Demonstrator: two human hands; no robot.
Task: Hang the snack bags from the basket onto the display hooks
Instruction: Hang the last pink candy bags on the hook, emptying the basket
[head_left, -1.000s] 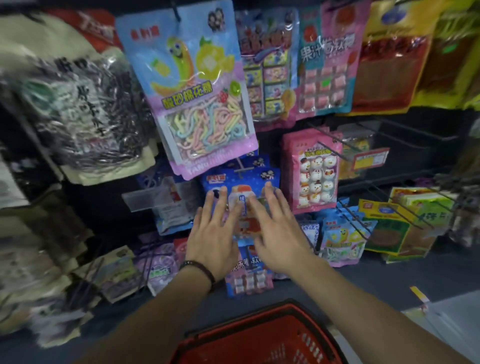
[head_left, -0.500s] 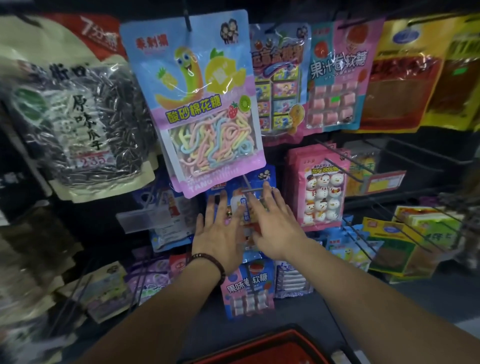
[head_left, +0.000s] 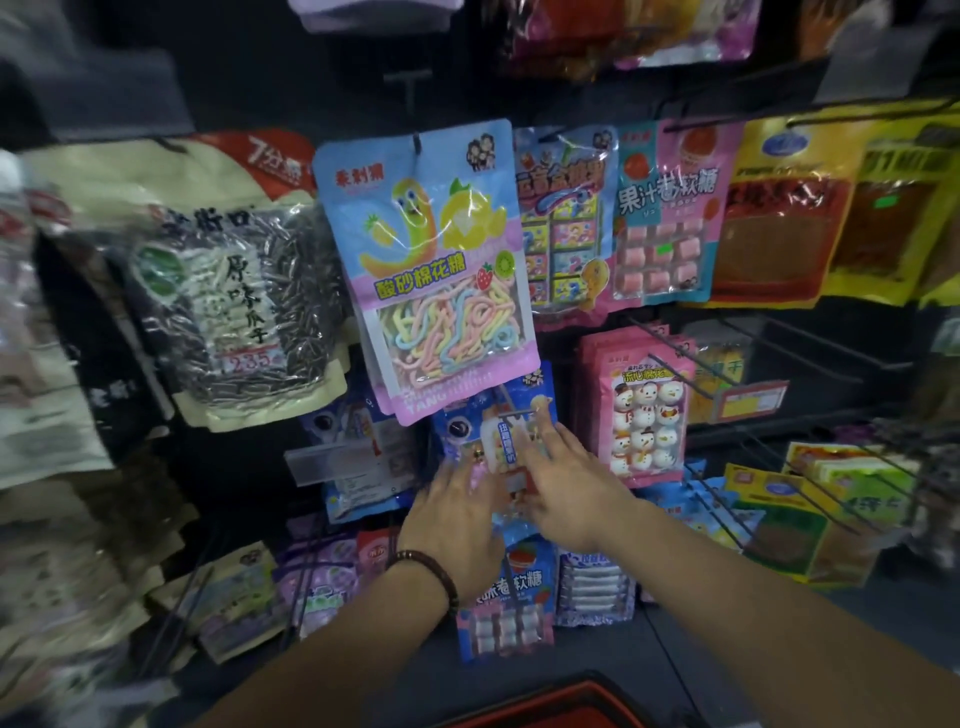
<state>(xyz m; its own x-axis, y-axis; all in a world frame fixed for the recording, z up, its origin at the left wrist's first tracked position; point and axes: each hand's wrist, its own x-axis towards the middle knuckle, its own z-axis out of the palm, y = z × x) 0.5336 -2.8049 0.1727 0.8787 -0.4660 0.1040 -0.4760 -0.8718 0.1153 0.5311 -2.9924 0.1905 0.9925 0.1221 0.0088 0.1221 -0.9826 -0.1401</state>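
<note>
- both hands are laid flat, fingers spread, against the blue snack bag (head_left: 511, 431); nothing is pinched or clamped by either one.
- the left hand (head_left: 457, 525) is pressed on the lower left of that bag, a dark bead bracelet (head_left: 426, 569) being worn at its wrist.
- the right hand (head_left: 566, 486) is set on the bag's right side, its fingertips (head_left: 540, 415) reaching up near the hook (head_left: 511, 408) on which the bag appears already threaded.
- just above the blue snack bag, its top edge is overlapped by the sour marshmallow bag (head_left: 431, 270).
- just right of the blue snack bag the pink snowman pack (head_left: 641, 410) is hung; just below it a strawberry candy pack (head_left: 506, 597) is seen.
- well below the blue snack bag, only the rim of the red basket (head_left: 576, 701) is shown at the frame's bottom edge.
- the step in hand is judged to be seating and smoothing: the bag is best pushed back evenly along the hook with flat palms, kept square, so that it is not torn at the hole and the marshmallow bag above is not dragged askew.
- compared with half a second before, the hands are held in much the same pressing pose, the left a little lower on the bag; the view has been tilted upward, so that a higher row of packs is now shown and less of the basket is left in sight.
</note>
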